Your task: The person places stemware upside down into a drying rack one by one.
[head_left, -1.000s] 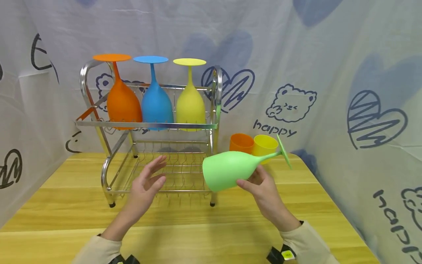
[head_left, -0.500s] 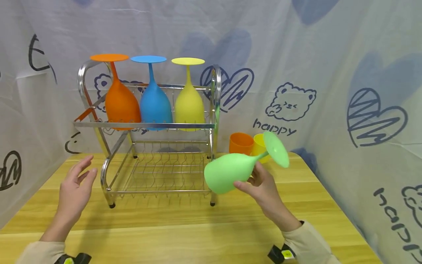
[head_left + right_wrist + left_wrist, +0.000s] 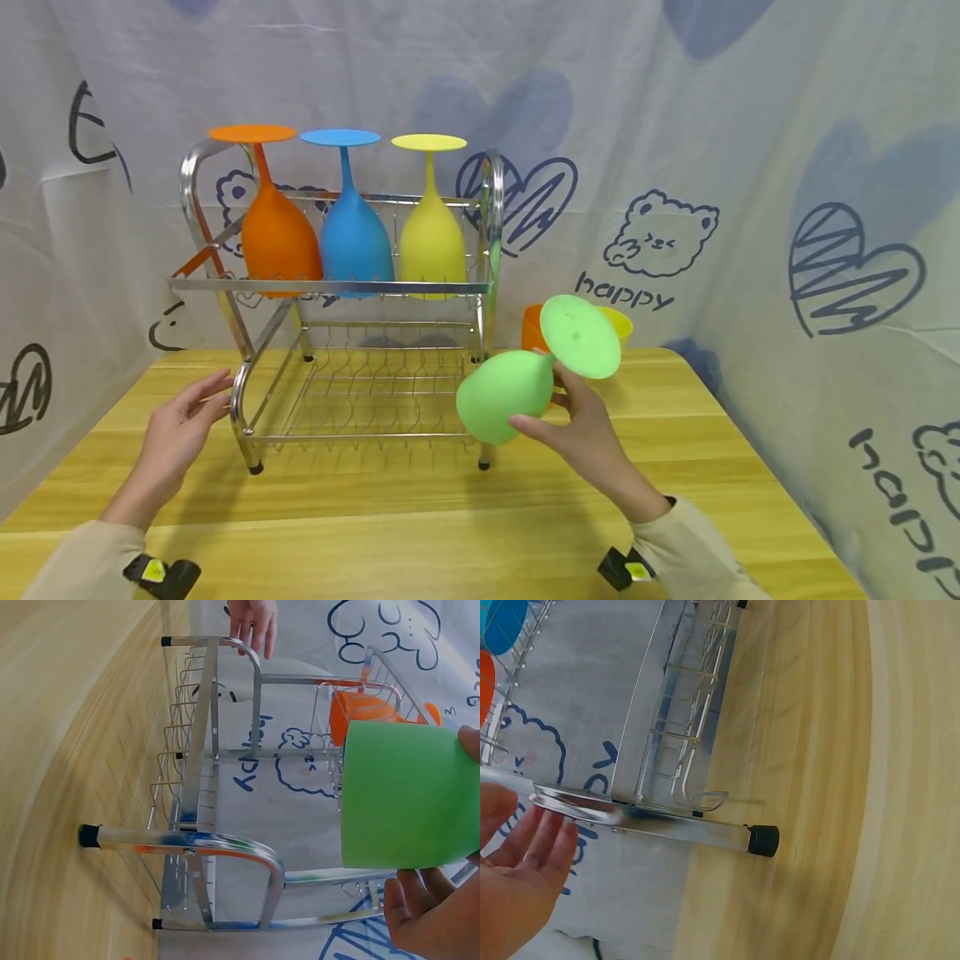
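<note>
My right hand (image 3: 581,433) grips a green plastic goblet (image 3: 504,396) by its bowl, thumb on the near side. The goblet is tilted on its side, mouth to the left and round foot up toward the right; the right wrist view shows its bowl (image 3: 409,795) large. My left hand (image 3: 180,433) is at the left side post of a two-tier metal dish rack (image 3: 367,435), fingers nearly straight. In the left wrist view its fingertips (image 3: 547,829) are right at the bent rail. On the top tier, orange (image 3: 281,237), blue (image 3: 356,237) and yellow (image 3: 432,237) goblets stand upside down.
Behind the green goblet, an orange cup (image 3: 532,329) and a yellow cup (image 3: 618,325) stand on the wooden table (image 3: 420,525), partly hidden. A printed cloth (image 3: 645,108) hangs behind and at both sides. The rack's lower tier bears nothing.
My left hand first moved left, away from the rack's front, then in to its left post. The right hand turned the green goblet so its foot faces the camera, and shifted slightly left.
</note>
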Demonstrator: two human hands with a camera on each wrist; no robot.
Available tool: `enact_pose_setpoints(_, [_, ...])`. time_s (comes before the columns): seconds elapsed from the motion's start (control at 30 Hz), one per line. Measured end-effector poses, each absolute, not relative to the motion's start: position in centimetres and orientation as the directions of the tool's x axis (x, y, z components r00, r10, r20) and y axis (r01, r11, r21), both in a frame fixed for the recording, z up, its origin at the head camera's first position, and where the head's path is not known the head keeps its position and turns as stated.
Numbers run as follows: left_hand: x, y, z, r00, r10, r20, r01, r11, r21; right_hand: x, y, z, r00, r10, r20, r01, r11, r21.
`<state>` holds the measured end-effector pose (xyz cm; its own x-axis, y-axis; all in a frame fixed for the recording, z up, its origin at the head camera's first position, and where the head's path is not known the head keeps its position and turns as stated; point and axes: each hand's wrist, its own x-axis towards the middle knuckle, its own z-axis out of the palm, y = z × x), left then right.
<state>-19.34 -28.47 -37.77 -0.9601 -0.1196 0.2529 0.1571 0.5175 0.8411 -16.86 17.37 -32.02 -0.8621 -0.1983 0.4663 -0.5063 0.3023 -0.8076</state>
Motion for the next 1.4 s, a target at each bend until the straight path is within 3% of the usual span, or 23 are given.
enact_pose_setpoints(0.27, [-20.4,-28.8,-38.6,-0.974,-0.106,0.198,0.149,0.358,0.922,-17.2,16.2,-32.1,-0.844,-0.239,0.481,-0.536,0.323,-0.78])
enact_pose_setpoints(0.37, [-20.5,-28.9,-38.9,-0.976,-0.105,0.19,0.165,0.206,0.964,-17.4,15.5,-32.2,-0.82,-0.257,0.511,-0.571,0.302,-0.763])
enact_pose_setpoints(0.53, [-20.6,-29.2,-39.4,-0.983,-0.092,0.161,0.169,-0.083,0.982,-18.2,13.9,-32.6,-0.71,-0.314,0.63,-0.7,0.22,-0.679])
enact_pose_setpoints(0.77, [-20.6,-29.2,-39.8,-0.985,-0.084,0.149,0.164,-0.219,0.962,-18.7,10.1,-33.2,-0.613,-0.368,0.699,-0.783,0.16,-0.602])
enact_pose_setpoints(1.07, [-20.6,-29.1,-40.0,-0.979,-0.077,0.19,0.204,-0.288,0.936,-19.0,5.2,-33.9,-0.694,-0.418,0.587,-0.714,0.295,-0.635])
enact_pose_setpoints(1.27, [-20.6,-29.1,-40.1,-0.978,-0.071,0.198,0.21,-0.316,0.925,-21.0,2.1,-34.6,-0.671,-0.42,0.611,-0.735,0.275,-0.619])
enact_pose_setpoints(1.4, [-20.6,-29.0,-40.3,-0.976,-0.073,0.204,0.217,-0.331,0.918,-22.1,0.3,-35.0,-0.713,-0.413,0.566,-0.694,0.3,-0.655])
